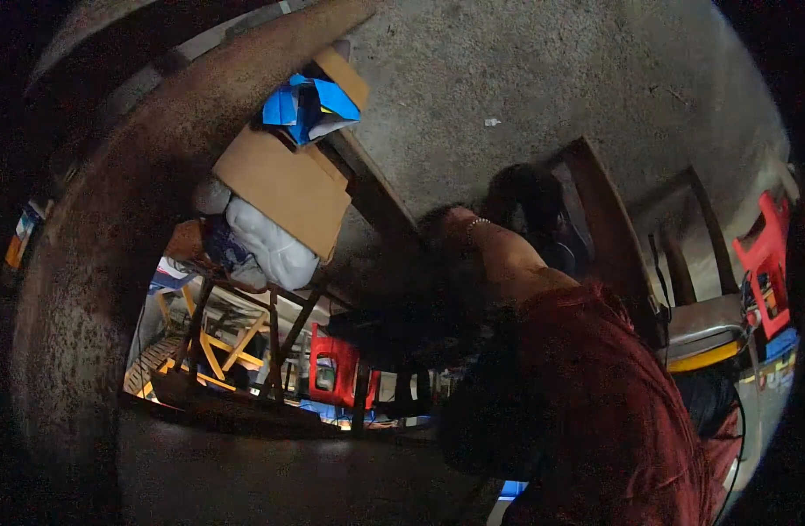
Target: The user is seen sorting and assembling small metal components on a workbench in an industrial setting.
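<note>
My right arm, in a dark red sleeve, reaches up from the lower right. A beaded bracelet [479, 223] circles its wrist. My right hand [458, 216] is mostly lost in shadow by the end of a dark wooden board [381, 180]; its fingers and anything in them are hidden. Just right of the hand is a black, rounded object [538, 197] too dark to name. My left hand is not in view.
Left of the hand are a flat brown cardboard piece [288, 188], a blue opened box [284, 107] and a whitish plastic bag [275, 250]. A curved wooden beam [201, 105] crosses the left. Red plastic stools [765, 254] and a wooden chair [705, 317] stand about on a concrete floor [473, 70].
</note>
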`<action>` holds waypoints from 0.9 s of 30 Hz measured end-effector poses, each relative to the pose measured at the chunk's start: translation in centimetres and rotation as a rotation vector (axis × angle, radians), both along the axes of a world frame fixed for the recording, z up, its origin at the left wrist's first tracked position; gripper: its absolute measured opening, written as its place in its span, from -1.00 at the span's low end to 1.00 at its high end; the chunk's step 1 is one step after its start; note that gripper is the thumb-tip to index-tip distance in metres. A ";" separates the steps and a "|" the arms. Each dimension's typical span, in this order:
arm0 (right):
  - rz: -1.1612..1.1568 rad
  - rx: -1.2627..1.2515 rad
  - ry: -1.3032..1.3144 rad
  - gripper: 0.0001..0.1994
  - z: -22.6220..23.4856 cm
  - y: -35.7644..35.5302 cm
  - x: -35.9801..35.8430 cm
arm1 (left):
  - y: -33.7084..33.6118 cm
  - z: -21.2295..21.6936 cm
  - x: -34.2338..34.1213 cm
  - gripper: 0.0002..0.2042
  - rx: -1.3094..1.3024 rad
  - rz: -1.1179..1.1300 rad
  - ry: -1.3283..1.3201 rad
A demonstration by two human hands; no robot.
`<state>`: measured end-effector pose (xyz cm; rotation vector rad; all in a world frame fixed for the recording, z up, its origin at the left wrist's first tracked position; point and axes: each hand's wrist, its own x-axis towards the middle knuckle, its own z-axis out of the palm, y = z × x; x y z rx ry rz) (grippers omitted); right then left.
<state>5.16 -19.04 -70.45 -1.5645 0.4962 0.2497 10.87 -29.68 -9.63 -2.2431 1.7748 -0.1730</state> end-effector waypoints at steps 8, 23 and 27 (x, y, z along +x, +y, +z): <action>0.173 -0.084 0.097 -0.74 1.3 -0.6 1.4 | 0.3 -0.3 0.0 -0.60 0.021 0.003 0.000; -0.149 -0.802 0.074 -0.77 -3.2 4.1 1.2 | 3.7 4.4 -6.5 -0.62 -0.162 -0.008 -0.012; -0.324 -1.238 0.107 -0.79 -8.8 2.3 -12.7 | 6.0 6.4 -8.4 -0.62 -0.329 0.008 0.155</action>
